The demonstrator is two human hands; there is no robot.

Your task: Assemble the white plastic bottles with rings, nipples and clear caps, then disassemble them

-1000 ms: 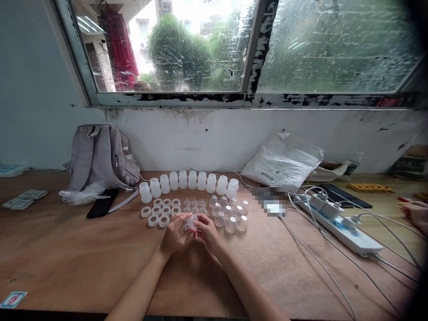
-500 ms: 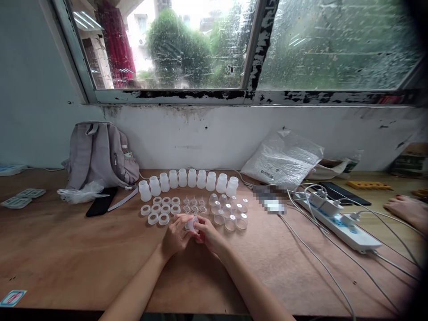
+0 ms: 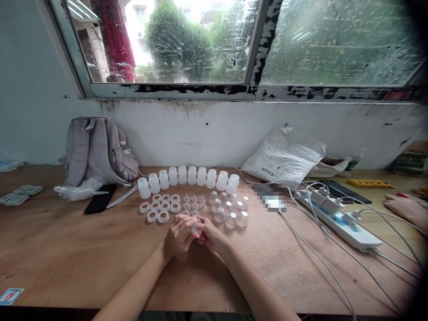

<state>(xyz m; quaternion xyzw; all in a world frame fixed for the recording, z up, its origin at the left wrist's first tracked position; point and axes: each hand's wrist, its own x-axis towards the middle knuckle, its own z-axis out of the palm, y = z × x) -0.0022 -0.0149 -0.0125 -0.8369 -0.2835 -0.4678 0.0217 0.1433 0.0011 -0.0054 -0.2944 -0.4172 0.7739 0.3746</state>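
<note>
Both hands meet over the table in front of the small parts. Closed around one side of a whitish plastic collar ring (image 3: pixel 196 226) is my left hand (image 3: pixel 178 236). My right hand (image 3: pixel 211 235) pinches the same ring from the other side; fingers hide much of it, and I cannot tell whether a teat sits inside. Just beyond lie clear bottle teats (image 3: pixel 194 206) in rows. Loose collar rings (image 3: pixel 163 217) are grouped to the left, and clear domed caps (image 3: pixel 230 221) to the right. An arc of frosted small bottles (image 3: pixel 191 175) stands upright behind them.
A grey backpack (image 3: pixel 96 151), a plastic bag (image 3: pixel 80 189) and a black phone (image 3: pixel 99 199) are at the left. On the right are a white power strip (image 3: pixel 347 227) with trailing cables and a bubble-wrap bag (image 3: pixel 284 154). Another person's hand (image 3: pixel 404 208) rests at the far right.
The collar ring has turned slightly between my fingers, and both hands stay closed on it. The whole view has shifted a little.
</note>
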